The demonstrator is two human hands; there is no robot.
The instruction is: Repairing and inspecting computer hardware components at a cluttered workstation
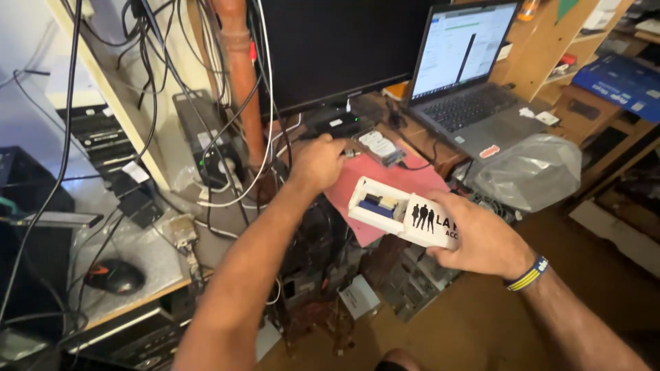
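My right hand grips a small white cardboard box, its drawer slid partly out with blue and pale items inside. My left hand reaches forward over the desk, fingers pinched on a small metal connector or cable end beside a bare hard drive. The drive lies on a red mat in front of a dark monitor. A striped wristband sits on my right wrist.
An open laptop stands at the back right, with a crumpled clear plastic bag before it. Tangled cables hang at the left by a copper-coloured pipe. A black mouse rests lower left. Wooden shelves fill the right side.
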